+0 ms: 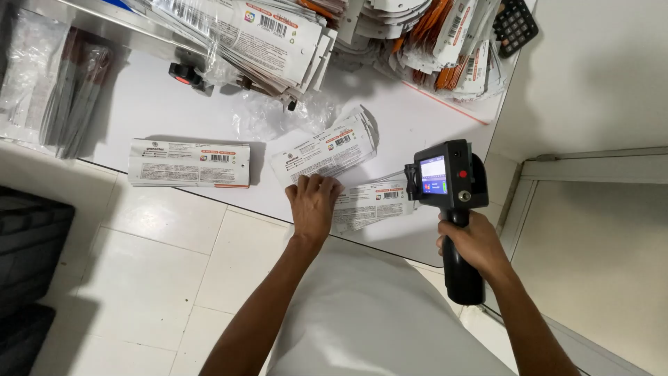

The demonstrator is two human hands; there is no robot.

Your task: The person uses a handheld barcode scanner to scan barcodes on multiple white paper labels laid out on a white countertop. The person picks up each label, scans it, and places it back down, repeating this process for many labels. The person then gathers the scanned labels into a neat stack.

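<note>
Two hands working: I am pressing left hand (312, 202) flat on printed sachet (367, 203), right hand (476, 244) clenching handheld printer (449, 182); sachet likely slipping off table edge (209, 198), smearing print.

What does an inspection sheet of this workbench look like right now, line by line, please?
Surface: white tabletop, largely covered with packaging.
Job's things: black handheld printer with a lit screen, held over a flat white packet; a fanned bundle of packets beside it; another packet stack lies apart to the left.
Clutter: large heaps of printed packets at the back, crumpled clear plastic, black calculator, clear bagged items at far left.
Grippers: left hand presses flat on the packets; right hand grips the printer's handle.
Cables: nothing seen.
Surroundings: white tiled floor, dark crate at left, pale wall panel at right.
</note>
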